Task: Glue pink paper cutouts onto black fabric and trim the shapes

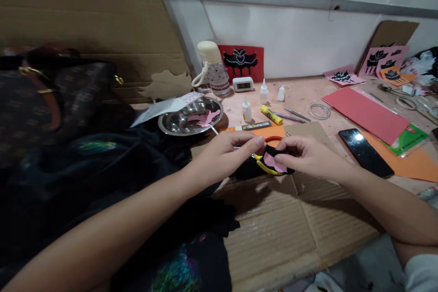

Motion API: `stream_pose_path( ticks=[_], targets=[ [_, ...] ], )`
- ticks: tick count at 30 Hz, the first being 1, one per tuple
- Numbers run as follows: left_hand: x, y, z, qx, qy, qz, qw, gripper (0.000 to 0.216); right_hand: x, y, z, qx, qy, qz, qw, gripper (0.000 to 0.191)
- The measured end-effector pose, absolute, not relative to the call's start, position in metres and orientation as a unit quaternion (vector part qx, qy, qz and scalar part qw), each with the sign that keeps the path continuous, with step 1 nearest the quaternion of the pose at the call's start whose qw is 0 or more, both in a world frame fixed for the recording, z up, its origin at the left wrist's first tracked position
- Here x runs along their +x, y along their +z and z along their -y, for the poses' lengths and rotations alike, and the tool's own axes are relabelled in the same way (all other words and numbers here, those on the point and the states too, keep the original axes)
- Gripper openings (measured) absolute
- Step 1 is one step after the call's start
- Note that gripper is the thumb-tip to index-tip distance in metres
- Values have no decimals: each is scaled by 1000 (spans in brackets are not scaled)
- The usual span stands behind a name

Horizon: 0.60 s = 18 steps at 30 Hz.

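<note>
My left hand [231,153] has thumb and forefinger pinched at the left edge of a small black-and-pink cutout [273,161]. On its right side, my right hand [308,159] grips the same piece between thumb and fingers. The pink patch faces up, with black around it; part of the piece is hidden by my fingers. Scissors with orange and yellow handles [270,168] lie just beneath and behind the cutout, their blades mostly covered. Black material [247,171] shows under my left hand.
A steel bowl [165,128] with pink cutouts [205,118] stands left. Behind are small glue bottles [246,112], a yellow glue stick [271,115], a clear bottle [217,73] and a white digital clock [243,84]. A phone [365,152] and red sheet [366,113] lie right; cardboard [270,237] is in front.
</note>
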<state>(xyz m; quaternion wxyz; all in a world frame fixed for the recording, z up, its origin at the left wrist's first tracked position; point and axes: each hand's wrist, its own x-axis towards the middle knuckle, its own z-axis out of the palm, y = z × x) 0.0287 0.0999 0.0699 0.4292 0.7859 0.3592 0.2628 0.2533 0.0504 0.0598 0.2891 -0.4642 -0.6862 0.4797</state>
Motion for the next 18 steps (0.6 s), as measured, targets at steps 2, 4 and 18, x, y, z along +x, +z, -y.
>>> stream_pose_path(
  ticks=[2,4,18],
  targets=[
    [30,73,-99,789,257,-355,432,37,254,58,-51,-461,479,687,292,16],
    [31,75,-99,791,249,-349,437,30,255,55,-53,-457,481,687,296,15],
    [30,73,-103,799,235,-345,433,30,256,58,-54,-458,463,691,313,24]
  ],
)
